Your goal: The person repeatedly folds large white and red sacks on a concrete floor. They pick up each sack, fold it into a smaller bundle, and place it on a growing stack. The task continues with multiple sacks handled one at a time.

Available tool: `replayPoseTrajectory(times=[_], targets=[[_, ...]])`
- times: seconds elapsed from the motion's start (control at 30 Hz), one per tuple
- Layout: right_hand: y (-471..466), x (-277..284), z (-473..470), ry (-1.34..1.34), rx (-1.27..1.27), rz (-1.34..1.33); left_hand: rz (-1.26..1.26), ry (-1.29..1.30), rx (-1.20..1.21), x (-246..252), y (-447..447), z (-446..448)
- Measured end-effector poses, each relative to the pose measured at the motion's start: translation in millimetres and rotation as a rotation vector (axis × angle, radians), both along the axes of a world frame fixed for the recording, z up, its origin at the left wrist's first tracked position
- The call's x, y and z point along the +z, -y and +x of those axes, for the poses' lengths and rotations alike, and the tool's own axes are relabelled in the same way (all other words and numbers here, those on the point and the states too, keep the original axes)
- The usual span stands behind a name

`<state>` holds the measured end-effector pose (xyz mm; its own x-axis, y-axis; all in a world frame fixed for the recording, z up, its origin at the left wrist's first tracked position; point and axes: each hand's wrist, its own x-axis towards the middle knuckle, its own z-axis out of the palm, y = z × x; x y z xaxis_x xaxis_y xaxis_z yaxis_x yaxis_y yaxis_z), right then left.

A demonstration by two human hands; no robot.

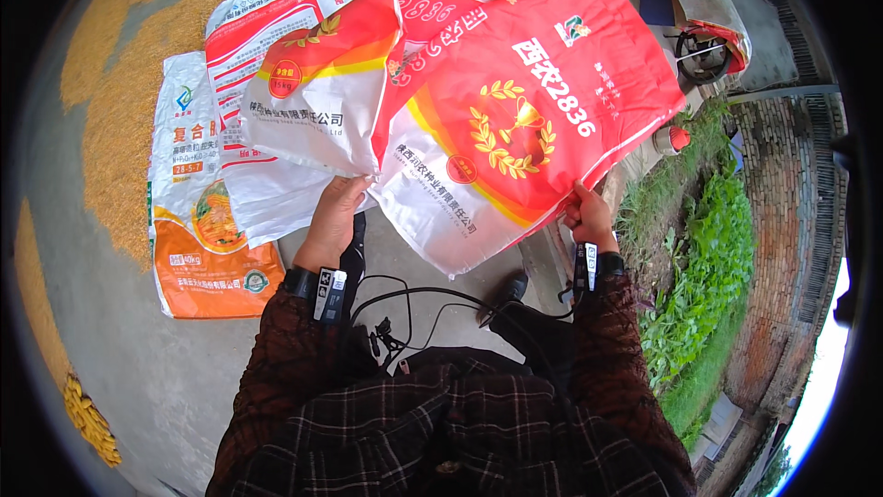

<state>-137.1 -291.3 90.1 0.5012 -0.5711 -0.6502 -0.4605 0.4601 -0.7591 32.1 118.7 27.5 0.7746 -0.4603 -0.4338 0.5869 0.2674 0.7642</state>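
A red and white woven seed sack (497,131), printed with a gold trophy and writing, is spread in the air before me. My right hand (591,215) grips its right edge between thumb and fingers. My left hand (334,218) pinches the lower corner of a matching red and white panel (317,93) to the left. Whether both panels are one folded sack or two overlapping sacks, I cannot tell. Behind them on the ground lie a white sack with red print (259,183) and a white and orange fertilizer sack (214,290), both flat.
Loose yellow corn kernels (117,173) are spread over concrete at left, with a pile of corn cobs (90,421) below. Black cables (428,293) hang before my body. Green plants (710,269) and a brick wall (779,221) run along the right, below a wheeled cart (707,18).
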Motion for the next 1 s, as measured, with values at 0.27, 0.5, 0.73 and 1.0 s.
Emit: replayPoseTrajectory(times=[0.27,0.5,0.73,1.0], targets=[[5,-54,-21,-0.180,-0.077,0.241,-0.132,0.158,-0.004,9,7,3],[-34,-93,-31,-0.256,-0.256,-0.018,-0.023,0.247,-0.064,-6,12,-2],[-48,-37,65,0.226,0.108,0.112,0.267,0.345,-0.257,-8,12,-6],[-45,14,171,0.538,0.184,0.361,0.271,0.470,-0.321,1,15,-8]])
